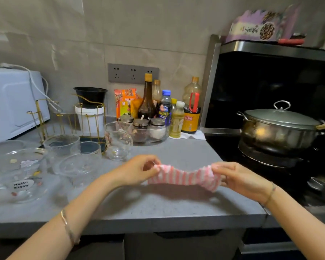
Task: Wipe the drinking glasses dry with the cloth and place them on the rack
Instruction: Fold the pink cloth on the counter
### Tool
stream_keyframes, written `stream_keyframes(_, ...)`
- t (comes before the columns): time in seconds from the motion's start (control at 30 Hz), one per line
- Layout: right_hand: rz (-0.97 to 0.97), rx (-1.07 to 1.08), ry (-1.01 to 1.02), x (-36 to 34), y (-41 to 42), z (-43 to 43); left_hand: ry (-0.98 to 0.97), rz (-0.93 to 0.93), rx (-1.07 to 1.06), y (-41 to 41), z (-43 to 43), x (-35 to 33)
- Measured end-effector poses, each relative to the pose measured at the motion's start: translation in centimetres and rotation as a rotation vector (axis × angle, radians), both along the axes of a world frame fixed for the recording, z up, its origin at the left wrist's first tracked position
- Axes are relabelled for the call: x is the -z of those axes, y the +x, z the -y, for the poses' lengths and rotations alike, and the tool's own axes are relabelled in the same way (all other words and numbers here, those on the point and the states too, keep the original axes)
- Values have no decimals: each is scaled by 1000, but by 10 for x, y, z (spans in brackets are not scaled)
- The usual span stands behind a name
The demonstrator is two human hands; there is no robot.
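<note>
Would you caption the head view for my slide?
Left hand and right hand pinch a pink cloth above the counter, near glasses and rack.

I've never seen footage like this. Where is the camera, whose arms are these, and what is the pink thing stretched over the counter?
No machine is at work here. A person wears one wide-angle camera on the head, looking forward and down, so the arms you see are that person's own. The left hand and the right hand each pinch one end of a pink-and-white striped cloth, which is stretched between them just above the grey speckled countertop. To the left stand several clear drinking glasses, with a gold wire rack behind them. Neither hand holds a glass yet. Brown and yellow sauce bottles line the wall, and a lidded steel pot sits on the stove at the right.
</note>
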State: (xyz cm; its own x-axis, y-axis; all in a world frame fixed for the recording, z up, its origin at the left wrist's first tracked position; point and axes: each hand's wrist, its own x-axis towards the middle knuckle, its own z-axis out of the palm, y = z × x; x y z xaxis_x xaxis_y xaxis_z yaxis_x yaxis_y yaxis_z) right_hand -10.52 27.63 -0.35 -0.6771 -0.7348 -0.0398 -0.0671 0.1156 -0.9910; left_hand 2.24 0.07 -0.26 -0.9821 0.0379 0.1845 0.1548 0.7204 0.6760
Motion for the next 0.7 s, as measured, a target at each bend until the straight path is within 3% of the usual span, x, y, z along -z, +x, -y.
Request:
stream_keyframes(0.1, 20, -89, 150, 25, 14, -16, 44, 215, 89, 14, -4, 21)
stream_keyframes(0.2, 10, -32, 198, 36, 20, -21, 87, 293, 51, 13, -8, 23)
stream_keyframes(0.33, -52, 141, 177, 37, 21, -14, 30, 199, -86, -6, -8, 23)
stream_keyframes(0.5, -269, 411, 189, 35, 4, -1, -10, 12, -256, -45, -16, 25)
stream_keyframes(0.7, -524, 434, 516, 45, -16, 11, -164, 37, -347, -74, -21, 44)
